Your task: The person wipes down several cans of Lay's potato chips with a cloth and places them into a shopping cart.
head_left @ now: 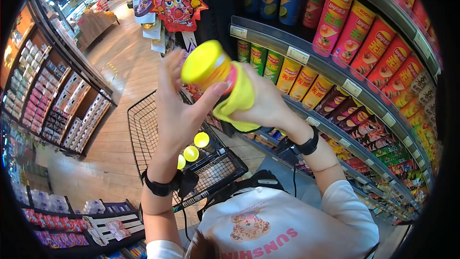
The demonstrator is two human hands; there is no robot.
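A potato chip canister with a yellow lid and a pink-red side is held up in front of me, tilted and slightly blurred. My left hand grips it from the left, with the thumb across its side. On the other side, my right hand presses a yellow cloth around the lower part of the canister. The cloth hides that end and some of my right fingers. Below my hands stands a black wire shopping cart, holding canisters with yellow lids.
On the right, a curved shelf carries rows of chip canisters and snack bags. A candy packet hangs at the top. Product racks stand to the left across the wooden floor. Black straps with cables circle both wrists.
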